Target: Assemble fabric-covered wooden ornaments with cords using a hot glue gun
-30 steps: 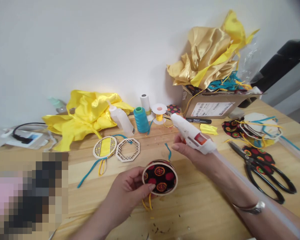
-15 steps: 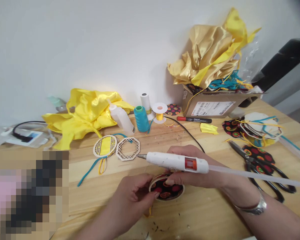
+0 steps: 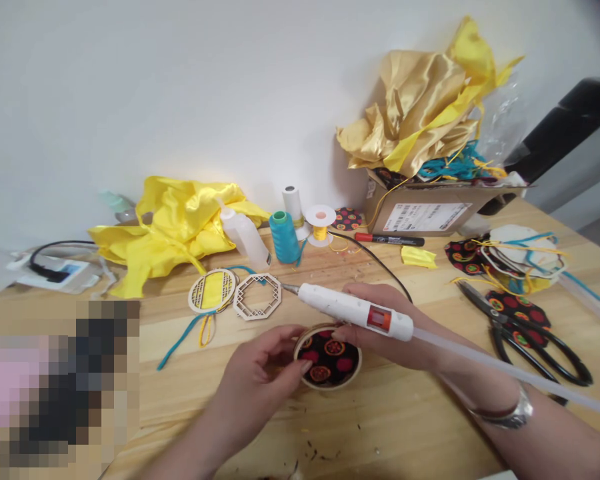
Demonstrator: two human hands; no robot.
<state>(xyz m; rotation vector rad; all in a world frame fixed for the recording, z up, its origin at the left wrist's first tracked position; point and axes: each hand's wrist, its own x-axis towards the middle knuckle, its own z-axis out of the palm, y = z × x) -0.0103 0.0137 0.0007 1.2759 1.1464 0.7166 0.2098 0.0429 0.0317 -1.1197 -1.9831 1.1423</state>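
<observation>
Between my two hands is a round wooden frame backed with black fabric patterned in red and orange. My left hand pinches its left edge, thumb on the fabric. My right hand has its thumb on the frame's upper right rim and also carries a white hot glue gun, nozzle pointing left, a long clear glue stick trailing out behind. Just beyond lie an octagonal wooden lattice and a round lattice piece with yellow fabric, a teal cord and a yellow loop.
Black-handled scissors lie at right beside stacked lattice pieces. Along the wall stand a teal thread cone, a yellow thread spool, a plastic bottle, yellow fabric and a cardboard box. A marker lies before the box.
The round frame has risen slightly and tilted, so more of its patterned fabric faces me. The glue gun's nozzle has tipped upward, and both hands moved a little with the frame.
</observation>
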